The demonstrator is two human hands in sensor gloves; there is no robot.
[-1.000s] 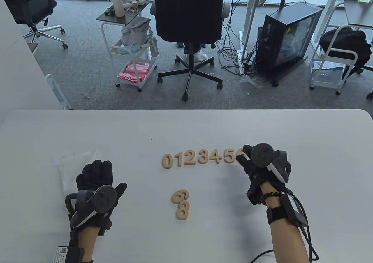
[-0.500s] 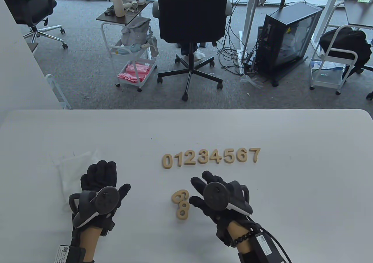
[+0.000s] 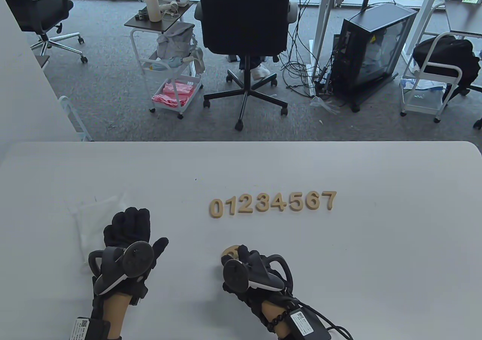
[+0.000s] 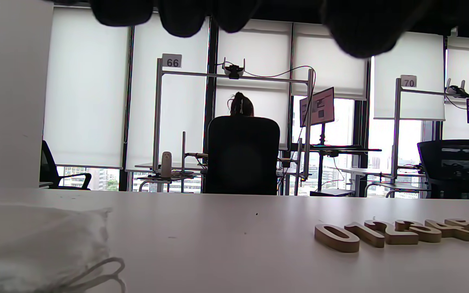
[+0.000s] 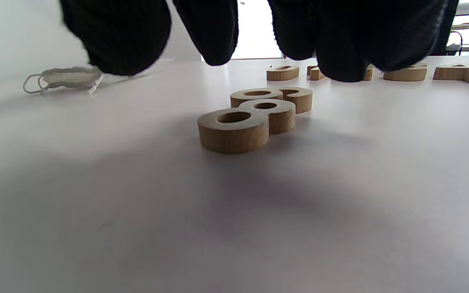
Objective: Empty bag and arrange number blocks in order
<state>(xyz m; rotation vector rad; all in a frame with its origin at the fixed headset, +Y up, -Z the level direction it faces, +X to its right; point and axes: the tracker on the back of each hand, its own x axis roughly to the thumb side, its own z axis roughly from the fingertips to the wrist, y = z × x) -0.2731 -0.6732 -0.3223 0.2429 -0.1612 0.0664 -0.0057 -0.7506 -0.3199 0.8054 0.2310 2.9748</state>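
Note:
Wooden number blocks 0 to 7 lie in a row (image 3: 273,203) mid-table, also seen in the left wrist view (image 4: 401,232). The 8 block (image 5: 244,122) and the 9 block (image 5: 287,95) lie touching, nearer me. My right hand (image 3: 241,255) hovers over them with fingers (image 5: 116,36) spread above the 8, not touching it. In the table view it hides the 8 and only part of the 9 (image 3: 229,250) shows. My left hand (image 3: 130,229) rests flat and empty on the table beside the empty white bag (image 3: 94,215).
The bag's drawstring end (image 5: 69,77) lies left of the loose blocks. The white table (image 3: 376,242) has bare surface to the right of the row. Office chairs, carts and a computer tower stand beyond the far edge.
My right hand left the 7 at the row's right end, pulled back toward me and to the left, and now sits over the 8 and 9. My left hand barely moved.

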